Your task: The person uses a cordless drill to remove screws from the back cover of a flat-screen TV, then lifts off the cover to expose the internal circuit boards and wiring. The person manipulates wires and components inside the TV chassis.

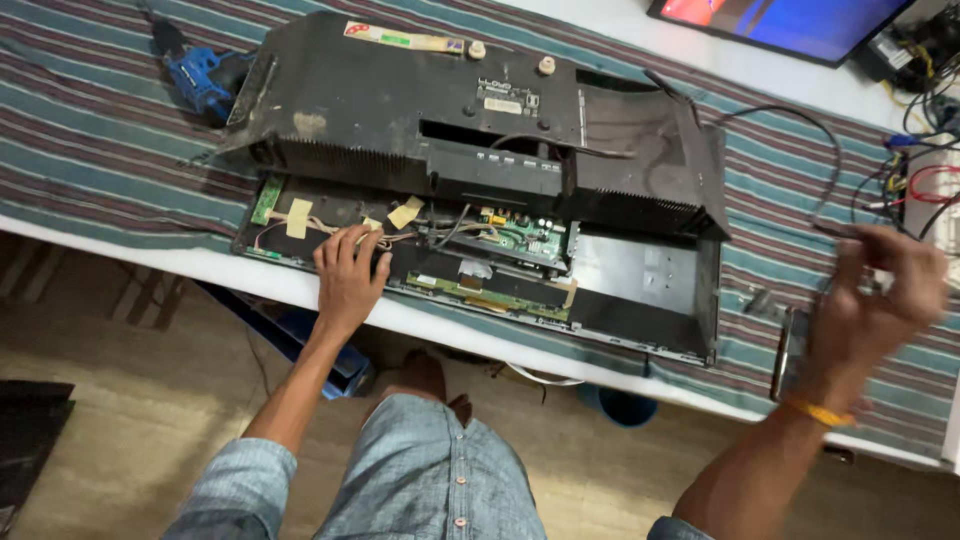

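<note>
**Opened television on bench: left hand on chassis, right hand blurred at bench end**

The television [480, 215] lies face down on a striped cloth [100, 150] covering the white table [200, 268]. Its black back cover [400, 100] is lifted and pushed towards the far side, exposing the lower chassis. A green circuit board [525, 238] sits near the centre of the exposed area, with thin wires and patches of tan tape [298, 217] to its left.

The left hand [350, 275] rests flat on the chassis near the front edge, fingers spread and relaxed, grasping nothing, fingertips touching the wire bundle beside the tape.

The right hand [880, 295] is raised over the right end of the cloth, well apart from the television. It is motion-blurred; the fingers appear curled, possibly about a thin black cable [800, 125], but I cannot tell whether they grip anything. A yellow band [822, 412] circles that wrist.

A blue power drill [200, 80] lies on the cloth at the far left, just beside the cover's corner. A lit screen [790, 25] stands at the far right.
</note>
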